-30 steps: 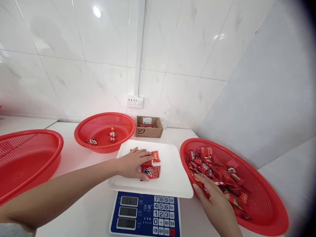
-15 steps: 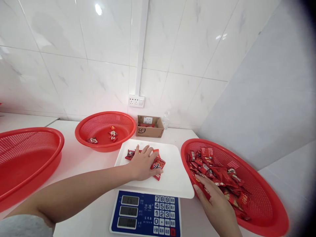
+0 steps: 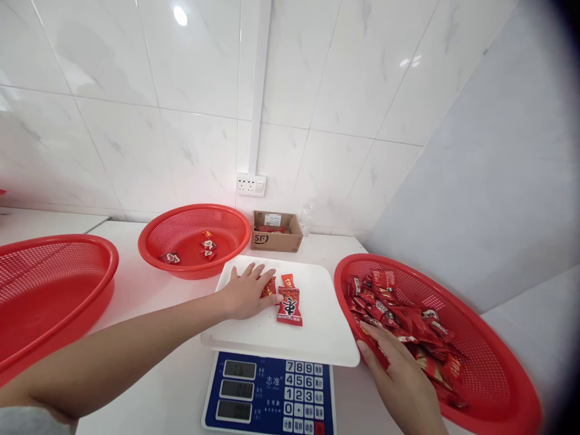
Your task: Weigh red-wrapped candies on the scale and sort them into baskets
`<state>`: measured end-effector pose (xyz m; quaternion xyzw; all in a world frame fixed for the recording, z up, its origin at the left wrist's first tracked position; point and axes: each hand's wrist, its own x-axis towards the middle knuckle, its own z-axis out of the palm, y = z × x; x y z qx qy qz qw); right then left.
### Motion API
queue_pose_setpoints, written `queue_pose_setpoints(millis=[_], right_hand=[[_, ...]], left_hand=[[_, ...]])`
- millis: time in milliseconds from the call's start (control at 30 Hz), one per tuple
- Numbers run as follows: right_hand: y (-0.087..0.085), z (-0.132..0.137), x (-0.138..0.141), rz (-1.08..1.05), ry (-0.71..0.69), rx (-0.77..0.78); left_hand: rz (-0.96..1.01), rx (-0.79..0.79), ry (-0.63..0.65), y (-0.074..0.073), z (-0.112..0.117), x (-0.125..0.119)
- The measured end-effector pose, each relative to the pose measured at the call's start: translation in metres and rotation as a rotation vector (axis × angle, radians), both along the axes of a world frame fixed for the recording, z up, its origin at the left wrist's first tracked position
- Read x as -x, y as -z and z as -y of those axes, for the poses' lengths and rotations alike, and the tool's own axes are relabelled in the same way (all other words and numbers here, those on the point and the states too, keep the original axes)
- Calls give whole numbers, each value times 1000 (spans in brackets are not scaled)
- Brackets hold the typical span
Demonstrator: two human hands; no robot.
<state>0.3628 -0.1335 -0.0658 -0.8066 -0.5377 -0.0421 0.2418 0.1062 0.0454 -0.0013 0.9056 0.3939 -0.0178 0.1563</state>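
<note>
My left hand (image 3: 251, 292) lies palm down on the white scale tray (image 3: 321, 332), its fingers spread. Some red snack packets (image 3: 269, 286) are partly hidden beneath it. Just right of its thumb lies a red packet with a large black character (image 3: 290, 306), and a small orange-red packet (image 3: 287, 280) sits behind that one. My right hand (image 3: 399, 377) is at the near left rim of the right red basket (image 3: 507, 386), thumb and fingers apart, nothing visible in it. A heap of red snack packets (image 3: 399, 317) fills much of that basket.
The scale's blue keypad panel (image 3: 269, 393) faces me below the tray. A red basket (image 3: 194, 211) with several packets stands behind at left, another red basket (image 3: 58, 241) at far left. A small cardboard box (image 3: 277, 243) is near the wall, below a socket (image 3: 251, 185).
My left hand has slid left on the tray, uncovering the packet with the black character and the small orange-red one. My right hand has barely moved.
</note>
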Motion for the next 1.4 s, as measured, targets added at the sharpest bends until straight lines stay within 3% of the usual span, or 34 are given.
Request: queue_pose_setpoints(millis=[200,400,567,667,867,1067,1200,1400], right_hand=[[2,0,1,17,4,2],[1,1,2,26,-21,-13],[-1,1,3,28,-4,14],[-2,1,5,22,-7,26],[-4,2,5,14,-26,14],[-4,2,6,45,-29,-3],[-6,3,8,57,-30,-3],[-4,2,8,77,-36,-16]], left_hand=[[30,131,-10,-7,23,6],[143,150,134,-9,54,26],[58,151,220,-8,68,32],[35,92,253,-2,63,24],[147,-244,341,7,32,-7],[127,-146,516,8,7,-29],[93,-99,435,12,5,-38],[123,-151,263,15,9,-43]])
